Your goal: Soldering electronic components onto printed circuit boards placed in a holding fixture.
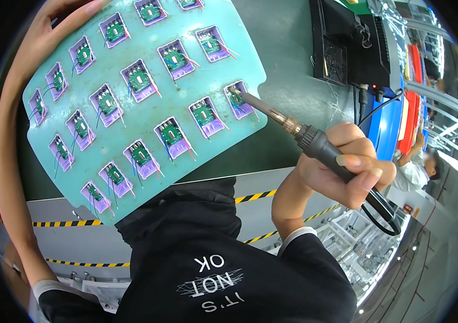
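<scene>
A soldering iron (323,148) is gripped in my right hand (342,167), with its handle slanting down to the right. The iron's tip meets the green circuit board (234,97) in a purple housing at the tray's right edge; whether it touches a joint is too small to tell. The pale green tray (148,121) carries rows of such purple housings, each with a small board and thin coloured wires. My left hand (70,21) holds the tray's far left edge, partly cut off by the picture's top.
Under the tray is a dark green table mat (288,59). A black box-shaped device (369,54) with a red light and cables stands to the right, beside blue bins (382,126) and red bins (411,121). Another person (417,169) is further right.
</scene>
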The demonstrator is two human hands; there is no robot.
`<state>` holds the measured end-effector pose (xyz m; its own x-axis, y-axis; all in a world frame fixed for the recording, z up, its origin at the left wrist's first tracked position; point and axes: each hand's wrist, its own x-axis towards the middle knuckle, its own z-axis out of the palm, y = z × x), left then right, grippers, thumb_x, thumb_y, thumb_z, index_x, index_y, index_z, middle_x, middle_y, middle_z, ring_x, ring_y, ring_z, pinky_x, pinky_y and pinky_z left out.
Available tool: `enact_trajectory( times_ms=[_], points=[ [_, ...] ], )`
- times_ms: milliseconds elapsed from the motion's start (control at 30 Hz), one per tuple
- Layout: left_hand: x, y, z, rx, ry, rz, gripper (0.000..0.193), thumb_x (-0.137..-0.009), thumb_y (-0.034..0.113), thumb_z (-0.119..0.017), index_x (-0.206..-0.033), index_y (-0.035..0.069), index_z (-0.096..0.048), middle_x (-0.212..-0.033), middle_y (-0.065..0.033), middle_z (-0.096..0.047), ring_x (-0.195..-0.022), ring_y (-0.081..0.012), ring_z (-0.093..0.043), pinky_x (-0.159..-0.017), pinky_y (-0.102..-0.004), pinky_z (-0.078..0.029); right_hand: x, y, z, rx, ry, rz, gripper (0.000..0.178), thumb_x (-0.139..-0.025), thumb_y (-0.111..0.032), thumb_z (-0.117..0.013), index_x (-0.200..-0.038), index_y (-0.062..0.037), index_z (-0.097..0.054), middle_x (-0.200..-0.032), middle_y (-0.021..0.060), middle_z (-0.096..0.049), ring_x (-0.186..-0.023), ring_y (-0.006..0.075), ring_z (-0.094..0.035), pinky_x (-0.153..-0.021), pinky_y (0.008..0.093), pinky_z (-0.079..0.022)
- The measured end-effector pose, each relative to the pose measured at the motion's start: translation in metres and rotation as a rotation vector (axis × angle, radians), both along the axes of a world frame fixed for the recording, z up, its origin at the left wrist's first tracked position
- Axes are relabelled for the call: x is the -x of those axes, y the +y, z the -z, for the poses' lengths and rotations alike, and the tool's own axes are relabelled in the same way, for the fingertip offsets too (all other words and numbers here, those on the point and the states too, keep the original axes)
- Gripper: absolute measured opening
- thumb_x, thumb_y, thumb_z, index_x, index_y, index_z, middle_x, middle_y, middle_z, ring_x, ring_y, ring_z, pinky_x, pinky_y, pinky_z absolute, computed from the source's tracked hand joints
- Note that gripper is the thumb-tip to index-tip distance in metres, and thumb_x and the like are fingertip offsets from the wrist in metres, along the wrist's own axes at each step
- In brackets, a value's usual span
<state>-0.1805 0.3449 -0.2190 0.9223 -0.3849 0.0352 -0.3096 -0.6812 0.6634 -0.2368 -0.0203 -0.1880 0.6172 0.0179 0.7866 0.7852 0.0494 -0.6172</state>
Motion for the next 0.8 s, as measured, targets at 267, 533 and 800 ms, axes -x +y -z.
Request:
enact_trajectory(
  times_ms=[267,533,800],
  points=[
    [0.006,-0.062,-0.036,0.023,-0.006,0.02,0.024,-0.089,0.021,-0.051,-0.097,0.001,-0.06,-0.092,-0.0047,-0.059,-0.084,-0.0103,-0.054,-0.077,-0.0219,-0.04,0.002,-0.004,0.002,-0.018,0.014,0.027,0.02,-0.079,-0.018,-0.042,-0.065,-0.0075,-0.031,-0.047,0.0007,-0.036,-0.031,0.0077,-0.017,-0.031,0.0221,-0.015],
    [0.003,-0.071,-0.031,0.054,0.001,0.035,0.024,-0.089,0.021,-0.051,-0.097,0.001,-0.06,-0.092,-0.0047,-0.059,-0.084,-0.0103,-0.055,-0.077,-0.0221,-0.041,-0.001,-0.012,0.001,0.009,-0.002,0.04,0.02,-0.08,-0.019,-0.039,-0.066,-0.0078,-0.03,-0.046,0.0002,-0.034,-0.031,0.0077,-0.016,-0.031,0.0219,-0.015],
    [0.006,-0.064,-0.028,0.056,0.019,0.031,0.024,-0.089,0.021,-0.051,-0.097,0.001,-0.06,-0.092,-0.0048,-0.059,-0.085,-0.0104,-0.055,-0.078,-0.0224,-0.041,0.003,-0.005,0.003,0.043,0.03,0.01,0.018,-0.079,-0.017,-0.04,-0.067,-0.0075,-0.031,-0.048,0.0026,-0.041,-0.031,0.0072,-0.015,-0.031,0.023,-0.013]
  ],
)
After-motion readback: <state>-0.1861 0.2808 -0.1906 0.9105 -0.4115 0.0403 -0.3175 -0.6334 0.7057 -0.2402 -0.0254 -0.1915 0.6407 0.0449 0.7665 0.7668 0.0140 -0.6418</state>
